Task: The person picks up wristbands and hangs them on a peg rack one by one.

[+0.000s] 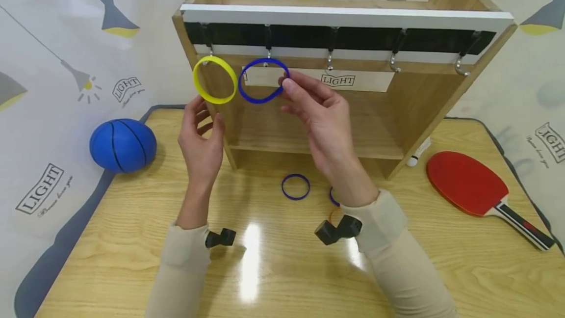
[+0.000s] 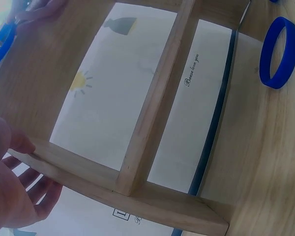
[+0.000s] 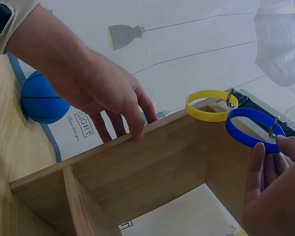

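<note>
My right hand [image 1: 328, 121] pinches a blue silicone wristband [image 1: 243, 82] between thumb and fingertips at its right side. The band's upper edge is at the second hook [image 1: 268, 55] from the left, whose tip shows inside the loop. A yellow wristband [image 1: 234, 75] hangs on the leftmost hook [image 3: 230, 97]. Below it, my left hand [image 1: 200, 144] grips the edge of the wooden shelf's left side panel [image 2: 88, 179], thumb inside and fingers outside. Another blue wristband [image 1: 295, 198] lies on the table under the shelf; a further blue one [image 1: 334, 198] is partly hidden by my right wrist.
Three more hooks [image 1: 330, 58] along the rack's black strip [image 1: 300, 38] hold nothing. An orange band [image 1: 333, 216] lies partly behind the right wrist. At left sits a blue ball [image 1: 123, 145]; at right lie a red table tennis paddle [image 1: 468, 183] and a shuttlecock [image 1: 412, 161].
</note>
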The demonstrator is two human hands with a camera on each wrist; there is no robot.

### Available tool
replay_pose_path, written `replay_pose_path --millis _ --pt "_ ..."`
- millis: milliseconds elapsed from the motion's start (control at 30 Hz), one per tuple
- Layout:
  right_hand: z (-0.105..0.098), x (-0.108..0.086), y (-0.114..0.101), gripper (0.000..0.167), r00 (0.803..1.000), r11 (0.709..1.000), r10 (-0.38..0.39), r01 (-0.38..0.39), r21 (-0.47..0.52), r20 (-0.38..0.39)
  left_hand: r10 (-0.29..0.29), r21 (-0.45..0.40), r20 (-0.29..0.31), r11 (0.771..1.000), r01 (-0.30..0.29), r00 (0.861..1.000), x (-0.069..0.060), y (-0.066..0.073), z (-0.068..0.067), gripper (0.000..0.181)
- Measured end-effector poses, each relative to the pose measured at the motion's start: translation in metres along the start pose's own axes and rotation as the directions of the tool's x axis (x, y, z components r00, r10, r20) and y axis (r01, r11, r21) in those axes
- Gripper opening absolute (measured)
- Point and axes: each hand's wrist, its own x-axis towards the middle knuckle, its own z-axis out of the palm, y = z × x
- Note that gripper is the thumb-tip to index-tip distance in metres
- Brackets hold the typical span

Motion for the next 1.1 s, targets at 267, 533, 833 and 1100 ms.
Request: replay_pose_path --millis 267,533,833,1100 --pt "-0.007 -0.002 0.005 0.024 0.999 0.996 -0.039 0.04 -0.076 0.024 0.007 0.006 -0.005 1.0 -0.007 1.0 0.0 0.0 0.001 0.037" --pt "-0.018 -0.004 0.009 0.025 0.998 0.993 -0.053 0.054 -0.11 0.016 0.011 0.012 -0.008 1.0 -0.011 1.0 0.0 -0.001 0.001 0.037" --pt "-0.036 -0.014 0.012 0.027 1.0 0.987 -0.024 0.024 -0.16 0.007 0.017 0.017 -0.011 1.0 -0.017 1.0 -0.001 -0.002 0.001 0.037" --pt "-0.054 -0.022 0.012 0.027 1.0 0.986 0.013 -0.013 -0.164 -0.005 0.02 0.01 -0.013 1.0 -0.02 1.0 0.0 -0.001 0.001 0.037"
